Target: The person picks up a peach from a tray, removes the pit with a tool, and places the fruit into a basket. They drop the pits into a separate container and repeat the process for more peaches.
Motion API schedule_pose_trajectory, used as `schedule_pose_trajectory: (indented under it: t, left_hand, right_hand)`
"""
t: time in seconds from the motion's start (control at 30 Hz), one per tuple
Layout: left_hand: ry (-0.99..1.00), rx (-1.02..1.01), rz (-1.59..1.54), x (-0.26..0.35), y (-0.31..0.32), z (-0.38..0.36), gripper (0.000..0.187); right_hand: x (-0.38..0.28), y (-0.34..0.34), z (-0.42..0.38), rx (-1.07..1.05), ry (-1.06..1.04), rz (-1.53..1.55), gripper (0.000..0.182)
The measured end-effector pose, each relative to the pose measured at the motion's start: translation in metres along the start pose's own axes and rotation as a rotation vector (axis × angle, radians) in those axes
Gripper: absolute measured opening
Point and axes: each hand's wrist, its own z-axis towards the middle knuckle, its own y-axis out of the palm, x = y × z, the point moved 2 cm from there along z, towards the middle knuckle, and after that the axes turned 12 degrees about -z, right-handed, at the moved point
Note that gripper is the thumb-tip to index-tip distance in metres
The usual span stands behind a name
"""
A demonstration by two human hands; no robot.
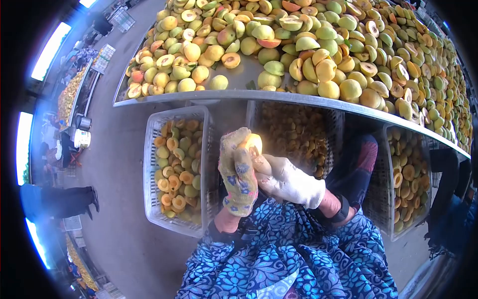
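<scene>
My left hand, in a dirty flowered glove, is closed around a yellow-orange fruit in front of my chest. My right hand, in a white glove, presses against the fruit from the right with its fingers together; whether it holds anything else is hidden. Just beyond my hands is the metal table, heaped with whole and halved yellow-green fruit. Below it, a white crate of halved fruit stands to the left of my hands. Behind them sits another crate with small brown pieces.
A third crate of halved fruit stands at the right. The table's metal edge runs across in front of me. At the far left are a standing person, a white bucket and other fruit-covered tables. Another person's dark clothing shows at the right.
</scene>
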Motion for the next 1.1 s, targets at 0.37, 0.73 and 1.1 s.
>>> schedule_pose_trajectory:
  t: [0.37, 0.73, 1.1]
  left_hand:
    - [-0.139, -0.675, 0.319, -0.009, -0.009, 0.038, 0.031]
    - [-0.289, -0.668, 0.051, -0.024, -0.036, 0.036, 0.06]
    - [-0.591, -0.007, -0.288, -0.006, -0.003, 0.005, 0.03]
  right_hand:
    - [0.015, -0.015, -0.011, -0.161, 0.284, -0.12, 0.031]
    - [0.032, -0.005, -0.005, -0.145, 0.235, 0.039, 0.036]
    - [0.031, -0.008, 0.003, -0.067, -0.141, -0.254, 0.034]
